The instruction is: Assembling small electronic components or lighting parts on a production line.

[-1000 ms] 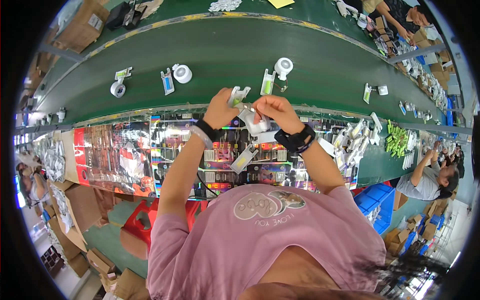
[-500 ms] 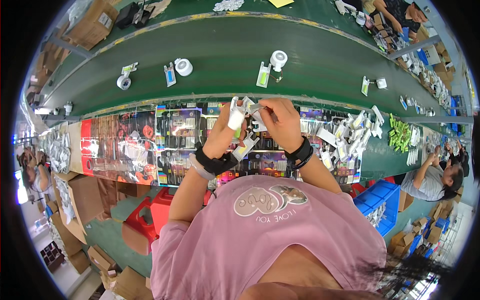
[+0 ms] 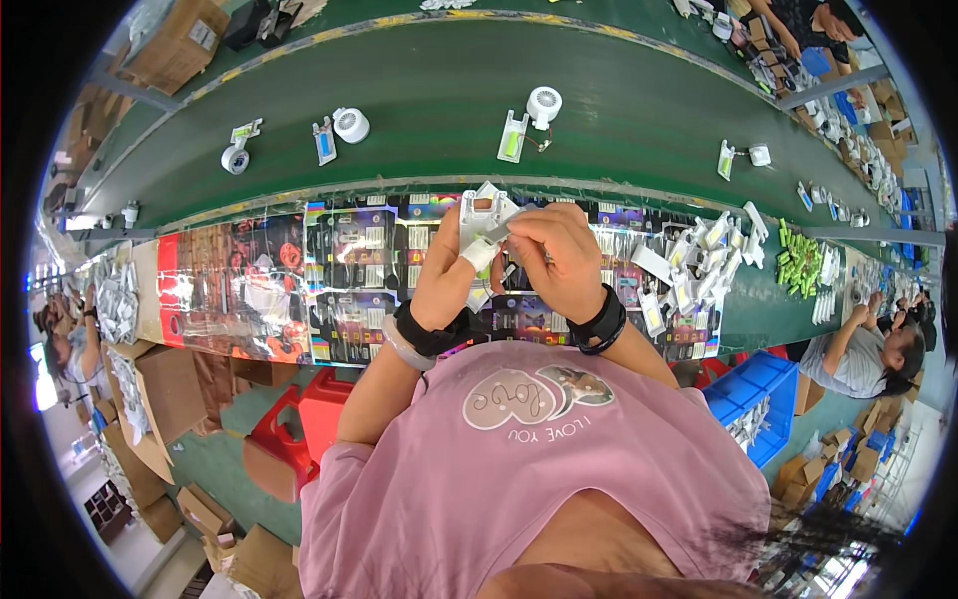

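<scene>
My left hand (image 3: 442, 278) is closed around a white plastic housing (image 3: 483, 212) with a cut-out at its far end. A white wrap (image 3: 481, 253) shows at the thumb, over the near part of the housing. From the right, my right hand (image 3: 561, 258) reaches across with thumb and fingers pinched on a small greyish flat piece (image 3: 498, 233), held against the housing. The piece's exact kind cannot be made out. Another white part (image 3: 479, 298) lies just below my hands, partly hidden by the left one.
White plastic parts (image 3: 689, 265) are heaped to my right, beside a pile of green battery cells (image 3: 798, 262). Beyond, a green conveyor belt (image 3: 429, 130) carries white fan heads (image 3: 544, 105) with wired housings. A blue crate (image 3: 750, 399) stands lower right, a red stool (image 3: 284, 434) lower left.
The white housing has turned from edge-on to flatter, and my left thumb now lies across it. My right fingers stay at its side. Items on the belt have shifted slightly left.
</scene>
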A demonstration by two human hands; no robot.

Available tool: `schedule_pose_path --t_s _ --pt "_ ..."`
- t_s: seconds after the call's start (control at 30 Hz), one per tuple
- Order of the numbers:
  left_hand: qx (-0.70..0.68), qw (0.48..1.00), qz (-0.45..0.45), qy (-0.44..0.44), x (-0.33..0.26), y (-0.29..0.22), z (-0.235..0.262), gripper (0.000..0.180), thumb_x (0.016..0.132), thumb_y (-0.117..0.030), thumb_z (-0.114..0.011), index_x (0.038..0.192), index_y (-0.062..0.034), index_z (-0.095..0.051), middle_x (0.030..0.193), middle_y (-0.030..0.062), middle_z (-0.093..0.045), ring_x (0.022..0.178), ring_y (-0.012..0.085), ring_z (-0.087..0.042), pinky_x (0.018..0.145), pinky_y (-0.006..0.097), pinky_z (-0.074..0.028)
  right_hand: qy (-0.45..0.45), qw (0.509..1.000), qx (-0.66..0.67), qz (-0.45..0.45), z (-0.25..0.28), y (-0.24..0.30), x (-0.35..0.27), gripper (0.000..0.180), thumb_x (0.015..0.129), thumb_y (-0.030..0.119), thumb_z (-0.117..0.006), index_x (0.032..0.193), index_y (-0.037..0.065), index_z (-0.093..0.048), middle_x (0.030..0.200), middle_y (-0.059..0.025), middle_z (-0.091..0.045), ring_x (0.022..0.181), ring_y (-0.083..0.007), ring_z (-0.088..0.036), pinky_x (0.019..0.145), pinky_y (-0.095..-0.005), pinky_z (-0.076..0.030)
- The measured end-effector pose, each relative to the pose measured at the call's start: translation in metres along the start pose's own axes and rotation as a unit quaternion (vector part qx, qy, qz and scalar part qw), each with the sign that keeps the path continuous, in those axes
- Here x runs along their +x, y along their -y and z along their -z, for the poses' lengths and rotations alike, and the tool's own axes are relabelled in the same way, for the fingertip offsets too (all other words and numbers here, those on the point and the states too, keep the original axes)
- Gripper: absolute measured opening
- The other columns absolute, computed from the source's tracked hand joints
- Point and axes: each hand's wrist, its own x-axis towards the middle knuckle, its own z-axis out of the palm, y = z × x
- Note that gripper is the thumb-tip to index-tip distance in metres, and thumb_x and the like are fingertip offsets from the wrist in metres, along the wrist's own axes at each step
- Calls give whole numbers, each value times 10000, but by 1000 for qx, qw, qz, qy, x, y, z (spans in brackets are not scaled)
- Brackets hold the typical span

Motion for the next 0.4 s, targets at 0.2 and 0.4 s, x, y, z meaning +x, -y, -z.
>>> schedule_pose_path --t_s 0.2,0.4 --pt "41 999 -3 28 0 -1 3 463 894 -57 -449 1346 -52 -351 955 75 -552 706 118 -550 568 264 -500 0 1000 3 -1 0 -4 -3 193 723 51 -727 899 97 -663 856 -30 -651 750 -227 -577 702 -337 -445" --pt "59 997 4 49 2 -4 0 473 896 -72 -474 1350 -29 -350 895 68 -544 702 147 -575 600 244 -492 5 1000 6 -7 2 -9 -7 227 713 35 -727 917 125 -684 898 -29 -641 810 -240 -562 714 -350 -443"
